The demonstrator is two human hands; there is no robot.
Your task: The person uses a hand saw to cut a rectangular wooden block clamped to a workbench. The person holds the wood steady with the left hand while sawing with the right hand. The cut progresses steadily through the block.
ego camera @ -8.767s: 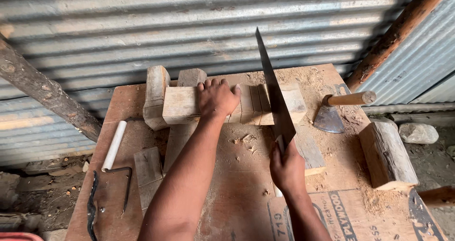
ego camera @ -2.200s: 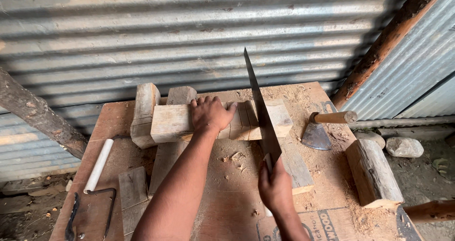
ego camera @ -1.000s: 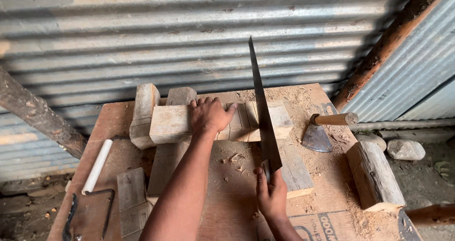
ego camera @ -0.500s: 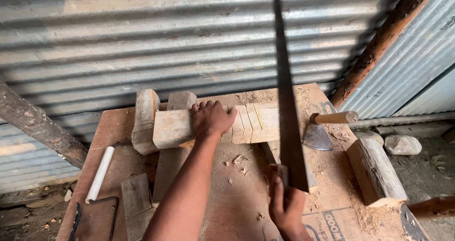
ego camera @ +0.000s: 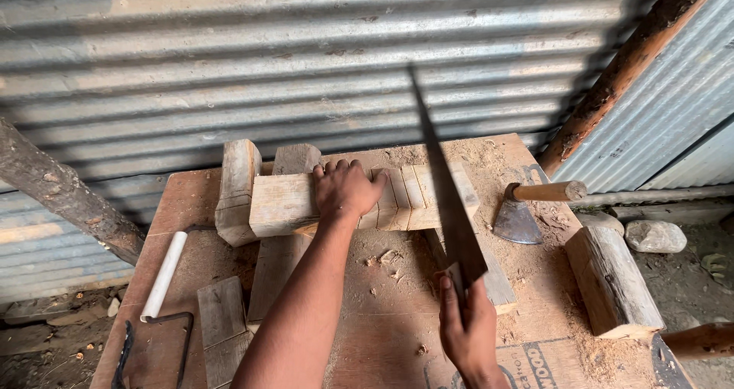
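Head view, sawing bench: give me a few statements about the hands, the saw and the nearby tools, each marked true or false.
1. The left hand presses flat on the wooden block. True.
2. The right hand holds a hammer. False: it grips the handsaw at its handle end.
3. The saw blade points away from the person, toward the corrugated metal wall. True.
4. The axe lies left of the block. False: it lies to the right, on the bench.
5. A white pipe lies at the bench's left side. True.
6. The short log stands on top of the block. False: it lies at the bench's right edge.
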